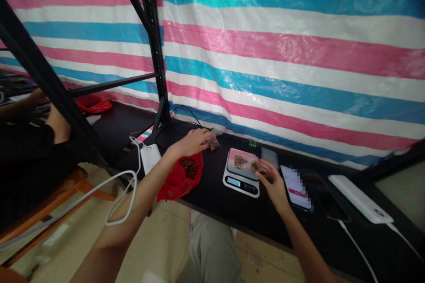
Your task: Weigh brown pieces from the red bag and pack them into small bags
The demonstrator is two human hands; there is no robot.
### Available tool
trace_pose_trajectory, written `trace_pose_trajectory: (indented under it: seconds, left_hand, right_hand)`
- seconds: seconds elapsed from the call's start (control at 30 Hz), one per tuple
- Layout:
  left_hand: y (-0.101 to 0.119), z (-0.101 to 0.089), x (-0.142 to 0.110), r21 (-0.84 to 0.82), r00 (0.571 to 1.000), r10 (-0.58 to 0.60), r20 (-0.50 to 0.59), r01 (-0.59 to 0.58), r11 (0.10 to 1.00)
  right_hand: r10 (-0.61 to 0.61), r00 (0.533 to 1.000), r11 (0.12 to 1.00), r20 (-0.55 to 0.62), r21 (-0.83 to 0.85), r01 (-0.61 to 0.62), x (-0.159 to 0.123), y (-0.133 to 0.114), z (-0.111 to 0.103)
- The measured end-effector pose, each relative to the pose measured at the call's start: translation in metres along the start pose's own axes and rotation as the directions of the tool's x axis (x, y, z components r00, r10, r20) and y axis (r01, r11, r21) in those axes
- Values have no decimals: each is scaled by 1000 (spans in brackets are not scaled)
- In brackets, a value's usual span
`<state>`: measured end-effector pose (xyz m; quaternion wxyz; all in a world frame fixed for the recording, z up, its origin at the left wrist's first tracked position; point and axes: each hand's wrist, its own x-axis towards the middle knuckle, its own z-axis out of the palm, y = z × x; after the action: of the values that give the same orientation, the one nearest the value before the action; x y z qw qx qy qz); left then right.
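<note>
My left hand (193,141) reaches over the black table and is closed on a small clear packet of brown bits (212,143), just beyond a red plastic bag (179,179) with more of the brown bits in it. My right hand (272,181) rests at the right edge of a white digital kitchen scale (241,172). Its fingers pinch a small clear packet of brown bits (257,166) at the platform's right side. Another pile of the same stuff lies on the scale's platform.
A phone (296,187) with a lit screen lies right of the scale, then a dark phone and a white power bank (360,198) with a cable. Another white power bank (150,157) lies left. A striped tarp hangs behind. Another person sits at far left beside a black rack.
</note>
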<state>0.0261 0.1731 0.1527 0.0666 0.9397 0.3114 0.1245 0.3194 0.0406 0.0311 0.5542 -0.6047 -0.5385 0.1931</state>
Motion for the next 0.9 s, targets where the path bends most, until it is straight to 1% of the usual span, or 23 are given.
trace_pose_trajectory:
  seconds: [0.07,0.1,0.13,0.2,0.27,0.37,0.47,0.57,0.67,0.8,0.9]
  left_hand:
    - [27,20,16,-124,983,180,-37,-183,975]
    - [38,33,26,-169,970,240,-47,-245,955]
    - [49,47,37,-198,960,274,-52,-279,940]
    - [64,76,60,-220,961,273,-45,-276,936]
    - [74,101,80,-194,969,246,-37,-249,949]
    - [81,127,101,-114,973,230,-7,-229,967]
    - [84,142,114,-89,971,237,21,-234,968]
    - [87,150,119,-136,978,206,20,-201,970]
    - [88,155,118,-193,984,178,-11,-177,965]
    - [87,159,114,-265,983,174,-57,-183,947]
    - [84,159,113,-403,984,146,-104,-176,898]
  right_hand:
    - [34,998,999,-57,-25,-35,3,11,-25]
    - [47,996,998,-77,-40,-50,5,16,-34]
    - [57,994,996,-93,-56,-62,6,19,-42]
    - [70,991,992,-113,-94,-81,10,25,-51]
    - [76,992,986,-105,-142,-91,14,29,-53]
    - [59,996,968,-60,-242,-72,20,32,-49]
    - [55,998,927,-36,-369,-64,26,31,-43]
    - [47,999,886,-6,-461,-44,31,26,-39]
    - [14,999,873,34,-487,4,33,19,-36]
    - [-4,999,830,50,-557,31,34,13,-34]
    - [-44,995,805,91,-587,89,34,11,-35]
